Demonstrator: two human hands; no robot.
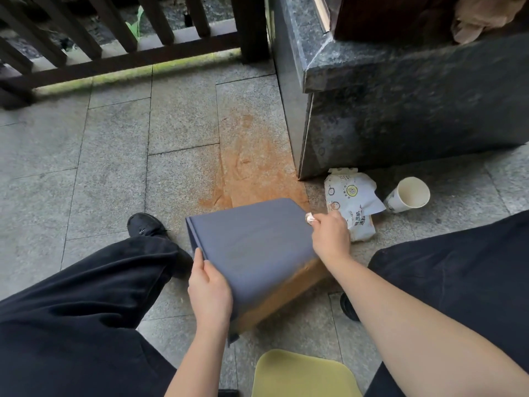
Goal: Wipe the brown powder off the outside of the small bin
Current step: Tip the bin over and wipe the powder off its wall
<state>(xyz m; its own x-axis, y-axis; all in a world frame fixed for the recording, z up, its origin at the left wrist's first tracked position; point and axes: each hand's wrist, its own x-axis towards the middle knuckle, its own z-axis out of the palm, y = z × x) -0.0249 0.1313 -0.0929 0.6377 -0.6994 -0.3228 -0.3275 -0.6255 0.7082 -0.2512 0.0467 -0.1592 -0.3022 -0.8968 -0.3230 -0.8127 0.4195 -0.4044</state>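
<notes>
Grey-blue bin (252, 247) on its side on the paving, both hands on it.

I see the left hand (209, 293) curled round the bin's near edge, steadying it; the right hand (329, 234) pinches a small white wad (310, 218) against the bin's far right corner. Brown powder (283, 293) coats the bin's lower right face and stains the paving (252, 167) beyond the bin. A wipes pack (352, 202) and a paper cup (408, 194) lie right of the bin.

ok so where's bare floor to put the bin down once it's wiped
Bare paving lies left of the bin, between the railing and the left shoe. Crowded on the right: wipes pack and paper cup sit by the stone block. Ahead, brown powder covers the paving.
</notes>
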